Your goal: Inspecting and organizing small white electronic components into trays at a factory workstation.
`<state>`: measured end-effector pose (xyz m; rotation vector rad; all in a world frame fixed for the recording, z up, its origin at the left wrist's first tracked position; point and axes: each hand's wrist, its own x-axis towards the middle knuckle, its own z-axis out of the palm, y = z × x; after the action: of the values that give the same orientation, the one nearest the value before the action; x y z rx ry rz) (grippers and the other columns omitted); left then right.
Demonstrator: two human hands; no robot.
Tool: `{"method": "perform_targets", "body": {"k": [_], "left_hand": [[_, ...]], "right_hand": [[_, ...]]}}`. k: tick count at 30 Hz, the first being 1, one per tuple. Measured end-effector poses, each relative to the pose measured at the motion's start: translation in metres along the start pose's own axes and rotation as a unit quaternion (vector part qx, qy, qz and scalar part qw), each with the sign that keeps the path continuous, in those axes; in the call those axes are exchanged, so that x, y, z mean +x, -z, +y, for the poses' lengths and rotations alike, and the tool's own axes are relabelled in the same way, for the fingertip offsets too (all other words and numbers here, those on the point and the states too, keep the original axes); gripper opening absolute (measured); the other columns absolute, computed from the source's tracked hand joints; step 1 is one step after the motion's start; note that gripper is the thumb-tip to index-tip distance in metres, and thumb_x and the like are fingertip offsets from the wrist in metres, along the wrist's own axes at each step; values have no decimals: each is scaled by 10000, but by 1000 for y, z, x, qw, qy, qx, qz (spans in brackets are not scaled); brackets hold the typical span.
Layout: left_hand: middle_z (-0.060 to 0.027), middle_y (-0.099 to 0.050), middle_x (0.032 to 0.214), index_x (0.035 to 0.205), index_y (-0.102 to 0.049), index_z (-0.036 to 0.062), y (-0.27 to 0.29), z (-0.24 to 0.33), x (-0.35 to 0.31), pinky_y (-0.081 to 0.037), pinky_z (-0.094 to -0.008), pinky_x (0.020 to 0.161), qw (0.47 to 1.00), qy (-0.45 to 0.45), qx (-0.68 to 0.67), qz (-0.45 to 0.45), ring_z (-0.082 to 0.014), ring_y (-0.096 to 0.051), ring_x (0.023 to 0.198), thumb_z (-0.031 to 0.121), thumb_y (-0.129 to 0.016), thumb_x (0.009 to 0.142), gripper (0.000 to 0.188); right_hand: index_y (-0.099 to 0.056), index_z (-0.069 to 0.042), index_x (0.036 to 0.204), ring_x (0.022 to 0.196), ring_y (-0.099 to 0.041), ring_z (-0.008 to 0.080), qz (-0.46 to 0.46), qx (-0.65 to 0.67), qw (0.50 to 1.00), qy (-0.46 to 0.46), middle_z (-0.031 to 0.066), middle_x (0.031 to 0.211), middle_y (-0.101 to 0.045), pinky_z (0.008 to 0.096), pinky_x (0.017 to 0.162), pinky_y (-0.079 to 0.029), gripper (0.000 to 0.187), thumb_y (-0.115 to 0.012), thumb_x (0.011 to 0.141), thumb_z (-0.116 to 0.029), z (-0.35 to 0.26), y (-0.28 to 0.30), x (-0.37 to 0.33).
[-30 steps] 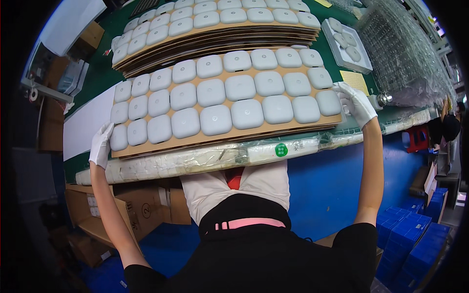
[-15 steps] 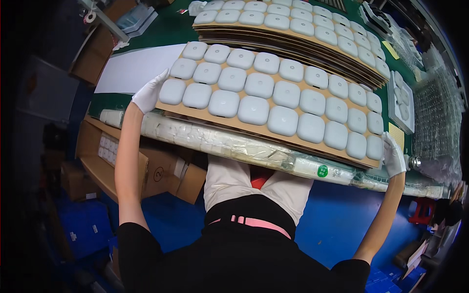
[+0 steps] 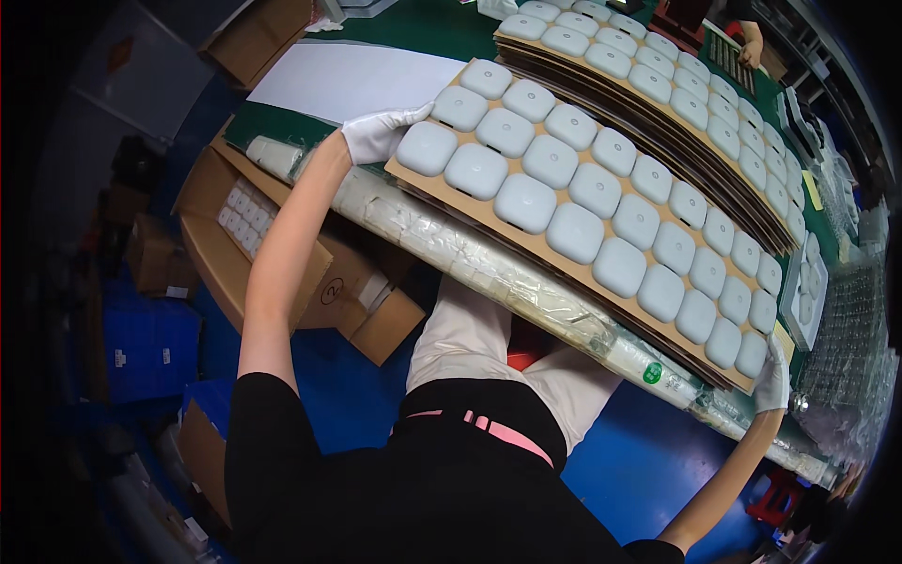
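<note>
Tray [image 3: 490, 212]: white cases [image 3: 524, 203] | left hand [image 3: 380, 135], right hand [image 3: 772, 380]: gripping ends | carton [image 3: 210, 250]: apparently white pieces [image 3: 246, 217]

Rounded white units [image 3: 527, 203]: look like moulded plastic, smooth, satin to matt, soft highlights on the domed tops. Sheet under them [image 3: 418, 180]: plain brown cardboard, dull. Left gloved hand [image 3: 381, 136] and right gloved hand [image 3: 773, 379]: white cloth, matt, creased. Table edge [image 3: 470, 249]: wrapped in clear plastic film, glossy, wrinkled. Tabletop [image 3: 423, 38]: green, flat finish, material unclear from here. White sheet [image 3: 357, 75]: paper-like, smooth. Heaped packaging [image 3: 846, 329]: clear plastic, shiny, bumpy. Floor [image 3: 611, 470]: blue, smooth, faint sheen.
</note>
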<state>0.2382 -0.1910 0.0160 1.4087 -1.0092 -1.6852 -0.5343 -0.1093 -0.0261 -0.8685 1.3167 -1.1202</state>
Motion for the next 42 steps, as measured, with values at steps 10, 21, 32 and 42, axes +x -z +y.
{"method": "perform_targets", "body": {"k": [10, 21, 32, 42], "left_hand": [[-152, -496, 1421, 1431, -416, 21, -17, 9, -13, -417, -360, 1063, 998, -56, -16, -13, -223, -526, 1233, 484, -520, 980, 654], [-168, -524, 1379, 1412, -430, -4, -29, 13, -4, -448, -365, 1022, 999, 9, 34, 13, -241, -554, 1188, 495, -546, 964, 681], [-184, -642, 1168, 1282, -538, -87, -26, 9, 0, -546, -306, 834, 995, 18, 45, 91, -199, -643, 971, 375, -643, 937, 586], [-165, -672, 1082, 1213, -590, -109, -35, 12, -7, -561, -277, 767, 989, -16, 64, 131, -174, -648, 886, 325, -659, 926, 525]], "right_hand": [[-607, 36, 1240, 1059, -605, 173, 6, -4, 1000, 27, 105, 1186, -652, 269, 933, -443, 410, -625, 947, -250, -3, -2, -6], [-649, 25, 1182, 936, -596, 124, 110, -62, 992, 9, 91, 1095, -659, 241, 813, -471, 414, -671, 917, -292, -24, -64, -9], [-674, 17, 1095, 824, -583, 94, 105, -183, 977, -6, 45, 979, -666, 199, 732, -468, 331, -681, 909, -257, -34, -79, -6], [-667, 21, 1109, 792, -564, 62, 131, -194, 972, 31, 25, 976, -665, 172, 693, -457, 312, -674, 913, -221, -25, -80, 0]]}}
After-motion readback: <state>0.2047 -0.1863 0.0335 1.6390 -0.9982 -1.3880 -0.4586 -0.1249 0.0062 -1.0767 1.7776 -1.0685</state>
